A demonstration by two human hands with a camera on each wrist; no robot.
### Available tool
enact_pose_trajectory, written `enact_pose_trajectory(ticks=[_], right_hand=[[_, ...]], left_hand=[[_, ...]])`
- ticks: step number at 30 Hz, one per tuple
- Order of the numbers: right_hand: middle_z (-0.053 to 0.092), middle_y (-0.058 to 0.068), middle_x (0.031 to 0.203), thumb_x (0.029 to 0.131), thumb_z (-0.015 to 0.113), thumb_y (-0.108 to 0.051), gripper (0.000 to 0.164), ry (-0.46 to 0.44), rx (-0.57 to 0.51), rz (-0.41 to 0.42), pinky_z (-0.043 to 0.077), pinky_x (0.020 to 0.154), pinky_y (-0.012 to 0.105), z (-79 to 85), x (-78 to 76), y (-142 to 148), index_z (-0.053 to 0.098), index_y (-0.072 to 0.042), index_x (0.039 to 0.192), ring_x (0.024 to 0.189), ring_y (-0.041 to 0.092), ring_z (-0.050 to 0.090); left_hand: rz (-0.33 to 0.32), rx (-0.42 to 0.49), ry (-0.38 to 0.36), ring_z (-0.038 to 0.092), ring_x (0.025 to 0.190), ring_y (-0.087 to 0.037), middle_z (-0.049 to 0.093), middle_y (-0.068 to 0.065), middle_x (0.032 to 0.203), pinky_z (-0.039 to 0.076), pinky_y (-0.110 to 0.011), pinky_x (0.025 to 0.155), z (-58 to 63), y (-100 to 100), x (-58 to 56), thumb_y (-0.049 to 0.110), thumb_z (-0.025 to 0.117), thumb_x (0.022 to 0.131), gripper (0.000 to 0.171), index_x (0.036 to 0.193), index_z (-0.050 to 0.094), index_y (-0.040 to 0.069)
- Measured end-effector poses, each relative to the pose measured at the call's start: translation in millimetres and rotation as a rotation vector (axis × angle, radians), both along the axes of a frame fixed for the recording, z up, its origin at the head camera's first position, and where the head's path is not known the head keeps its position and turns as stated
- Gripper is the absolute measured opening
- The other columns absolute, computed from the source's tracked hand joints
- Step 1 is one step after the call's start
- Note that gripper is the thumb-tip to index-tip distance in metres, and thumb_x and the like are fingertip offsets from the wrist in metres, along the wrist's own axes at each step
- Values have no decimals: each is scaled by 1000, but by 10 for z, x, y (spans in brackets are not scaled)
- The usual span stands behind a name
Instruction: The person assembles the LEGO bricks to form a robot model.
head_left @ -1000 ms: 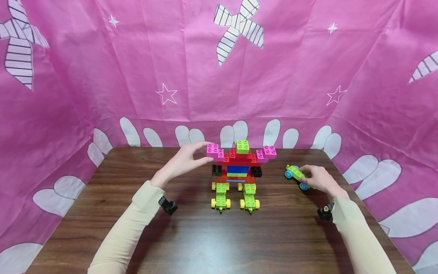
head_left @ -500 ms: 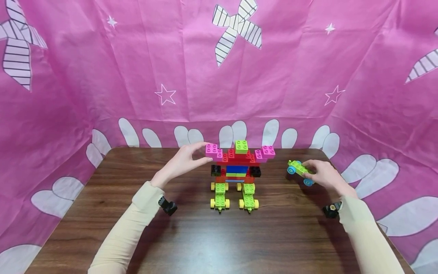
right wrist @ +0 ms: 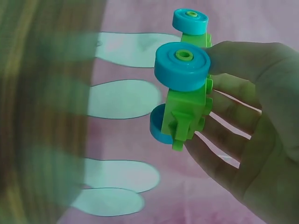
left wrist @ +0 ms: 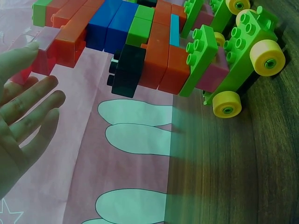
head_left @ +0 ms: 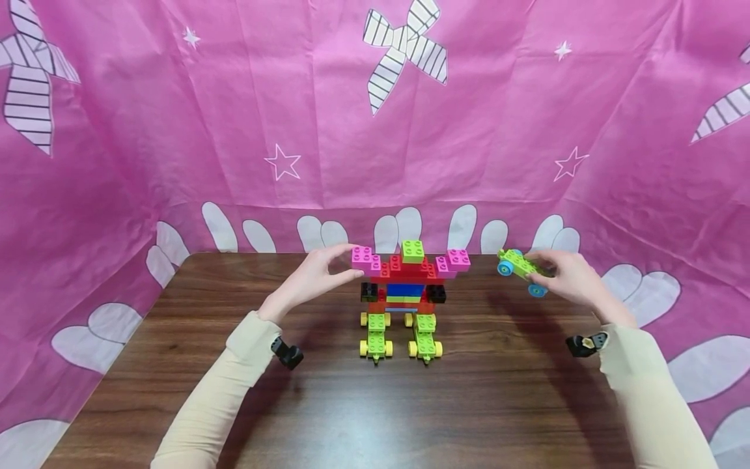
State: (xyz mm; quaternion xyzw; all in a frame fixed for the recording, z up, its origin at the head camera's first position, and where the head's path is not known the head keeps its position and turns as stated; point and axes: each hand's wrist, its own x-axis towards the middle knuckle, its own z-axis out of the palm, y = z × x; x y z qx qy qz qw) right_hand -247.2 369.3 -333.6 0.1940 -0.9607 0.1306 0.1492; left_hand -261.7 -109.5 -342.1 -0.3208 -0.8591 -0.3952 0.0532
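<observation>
A robot figure of toy building blocks [head_left: 407, 288] stands upright in the middle of the table, with red, blue and black blocks in its body and a lime block on top. Its feet are two lime wheeled bases [head_left: 376, 335] with yellow wheels. My left hand [head_left: 313, 277] pinches the pink block [left wrist: 45, 50] at the end of the figure's left-side arm between thumb and fingers. My right hand [head_left: 571, 281] grips a lime toy car base [head_left: 518, 265] with blue wheels by its near end, held above the table. Its wheels [right wrist: 182, 66] show up close in the right wrist view.
The brown wooden table [head_left: 363, 417] ends at a back edge behind the figure. Pink cloth [head_left: 328, 130] printed with bows, stars and white ovals hangs behind and at both sides. Each wrist wears a small black camera [head_left: 287, 352].
My right hand has lifted the toy car base off the table, moving up and slightly right. My left hand stays at the pink block, and the figure stands still.
</observation>
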Motion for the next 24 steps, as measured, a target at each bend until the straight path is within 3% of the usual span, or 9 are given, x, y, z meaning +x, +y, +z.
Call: enact_pose_trajectory(ticks=[6,10,14,24], right_hand=[[72,6,87,75,76,-15,35,63,-4,27,55,71,42,296,43,-69,67,-10,108,78,19,65],[71,2,87,73,77,-13,36,112,-4,29,54,71,22,475,44,-150,68,-11,108,77,1,60],[71,0,91,74,77,-13,36,134,-21,41,43,73,5,646,61,-266,68,-13,109,81,-8,55],[70,-4,98,77,77,-19,39,148,-19,112,40,74,6,922,108,-579,66,-19,114,86,-15,50]], left_hand=[[-9,2,-23,63,96,-10,68,7,101,51,-33,88,-11,4,-11,37,69,83,42,122,57,23],[-11,7,-21,63,95,-10,67,8,100,51,-32,88,-6,5,-10,38,68,83,42,122,57,23],[-15,18,-17,63,95,-10,68,8,100,51,-32,88,-5,5,-6,37,69,83,41,121,58,23],[-10,24,-27,62,93,-6,68,7,101,52,-31,86,-22,5,-9,36,70,83,42,121,57,24]])
